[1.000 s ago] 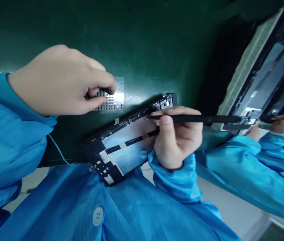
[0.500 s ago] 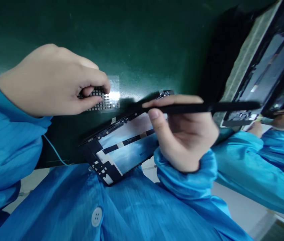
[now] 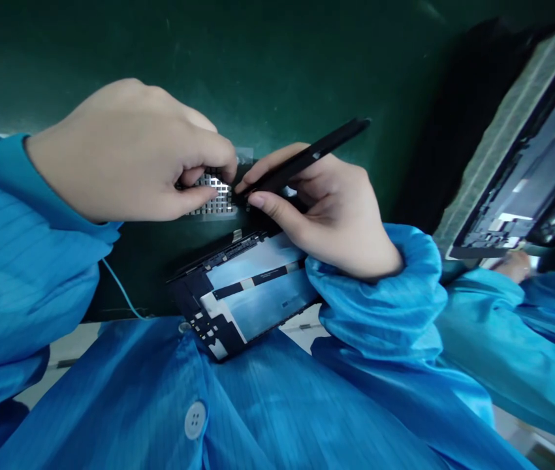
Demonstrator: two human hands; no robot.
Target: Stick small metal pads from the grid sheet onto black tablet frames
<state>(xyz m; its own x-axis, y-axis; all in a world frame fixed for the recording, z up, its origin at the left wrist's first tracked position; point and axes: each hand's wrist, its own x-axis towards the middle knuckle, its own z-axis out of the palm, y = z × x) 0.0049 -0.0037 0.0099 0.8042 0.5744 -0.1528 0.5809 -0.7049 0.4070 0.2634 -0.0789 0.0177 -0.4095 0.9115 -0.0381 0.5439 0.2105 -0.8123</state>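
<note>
My left hand (image 3: 140, 153) is closed, thumb and forefinger pinching a clear sheet (image 3: 221, 196) covered in rows of small dark square pieces, just above the table. My right hand (image 3: 331, 202) grips slim black tweezers (image 3: 307, 156) like a pen. Their tip end reaches the sheet's right edge beside my left fingertips; whether it holds a piece is hidden. Below both hands an opened phone or tablet housing (image 3: 258, 287) lies tilted over the table edge, its silvery inside and a dark flat cable facing up. My right hand covers its upper right end.
The dark green table (image 3: 111, 39) spreads beyond my hands. On the right stand more opened device housings (image 3: 527, 170) on a grey foam-like edge, with a black strip beside them. A co-worker's blue sleeve (image 3: 503, 346) and hand are at the lower right.
My right hand has moved left and away from my body, from over the housing to the sheet. The tweezers now slant down to the sheet. My left hand keeps its pinch.
</note>
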